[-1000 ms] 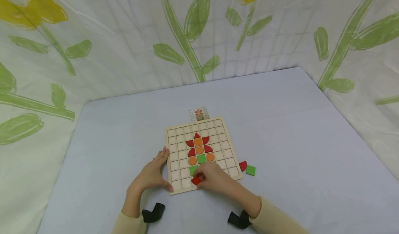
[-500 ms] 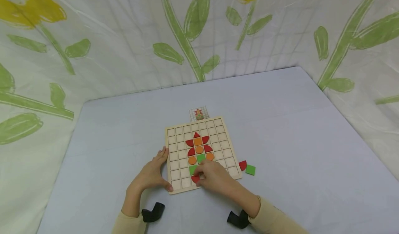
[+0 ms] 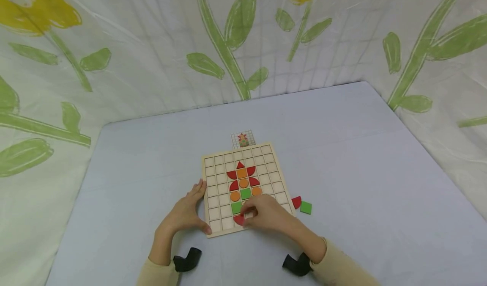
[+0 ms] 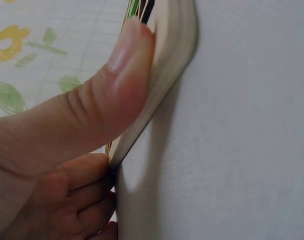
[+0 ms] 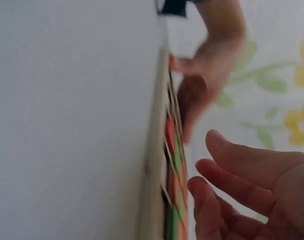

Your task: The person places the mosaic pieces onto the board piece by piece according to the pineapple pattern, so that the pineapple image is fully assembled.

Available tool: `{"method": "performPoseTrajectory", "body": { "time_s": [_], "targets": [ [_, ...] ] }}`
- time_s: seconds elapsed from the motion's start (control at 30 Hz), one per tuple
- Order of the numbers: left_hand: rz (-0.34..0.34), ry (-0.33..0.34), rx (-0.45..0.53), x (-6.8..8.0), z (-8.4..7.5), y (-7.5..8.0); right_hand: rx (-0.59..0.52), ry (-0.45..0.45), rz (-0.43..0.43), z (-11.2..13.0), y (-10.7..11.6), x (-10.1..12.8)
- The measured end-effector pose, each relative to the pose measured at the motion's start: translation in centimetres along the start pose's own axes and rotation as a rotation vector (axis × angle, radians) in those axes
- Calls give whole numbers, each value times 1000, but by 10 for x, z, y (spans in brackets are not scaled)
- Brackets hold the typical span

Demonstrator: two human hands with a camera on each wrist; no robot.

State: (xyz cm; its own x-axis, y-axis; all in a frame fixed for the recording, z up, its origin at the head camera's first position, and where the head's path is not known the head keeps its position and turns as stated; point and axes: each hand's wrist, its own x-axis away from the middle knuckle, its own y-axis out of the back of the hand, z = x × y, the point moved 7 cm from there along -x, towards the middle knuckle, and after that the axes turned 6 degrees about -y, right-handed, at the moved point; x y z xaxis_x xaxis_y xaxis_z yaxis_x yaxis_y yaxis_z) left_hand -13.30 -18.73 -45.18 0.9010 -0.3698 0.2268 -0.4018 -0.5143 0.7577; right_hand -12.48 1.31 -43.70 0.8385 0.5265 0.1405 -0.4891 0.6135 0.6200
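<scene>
A wooden grid board (image 3: 213, 213) lies on the table, with red, orange and green shape tiles in its cells. My left hand (image 3: 185, 212) rests spread along the board's left edge, its thumb (image 4: 129, 75) on the near-left corner. Over the near part of the board is my right hand (image 3: 264, 212), its fingers loosely bent. In the right wrist view this right hand (image 5: 262, 185) stands off the board with nothing between thumb and fingers. Just by its fingertips a red quarter-circle tile (image 3: 238, 220) sits in a near-row cell, below a green square tile (image 3: 236, 208). The palm hides some cells.
Off the board's right edge lie another red quarter-circle tile (image 3: 296, 202) and a green square tile (image 3: 306, 207). A small pattern card (image 3: 243, 139) shows beyond the board's far edge. Behind the table (image 3: 342, 150) hangs a flowered curtain (image 3: 152, 57).
My right hand has let go of the red quarter-circle tile, now flat in its cell, and has drawn slightly right. The left hand stays on the board's edge.
</scene>
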Motion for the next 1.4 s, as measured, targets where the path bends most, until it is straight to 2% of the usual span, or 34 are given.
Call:
{"method": "performPoseTrajectory", "body": {
  "time_s": [0.13,0.3,0.47,0.6,0.77,1.03,1.4],
  "targets": [
    [4,-3,2,-1,0,-1,-45,-61,-62,-19,31,9],
    [6,0,2,-1,-2,-1,-72,-177,-135,-50,71,31],
    [3,-4,-2,0,-3,1,-8,-252,-134,-71,92,54],
    [0,-13,-4,0,-3,2,65,-295,-122,-81,94,65],
    [-1,-16,-3,-1,-2,2,83,-334,-147,-87,90,70],
    [-1,-17,-1,-1,-2,1,115,-310,-184,-87,87,72],
    [0,-11,-1,-1,-3,1,150,-382,-191,-82,97,73]
  ]
}}
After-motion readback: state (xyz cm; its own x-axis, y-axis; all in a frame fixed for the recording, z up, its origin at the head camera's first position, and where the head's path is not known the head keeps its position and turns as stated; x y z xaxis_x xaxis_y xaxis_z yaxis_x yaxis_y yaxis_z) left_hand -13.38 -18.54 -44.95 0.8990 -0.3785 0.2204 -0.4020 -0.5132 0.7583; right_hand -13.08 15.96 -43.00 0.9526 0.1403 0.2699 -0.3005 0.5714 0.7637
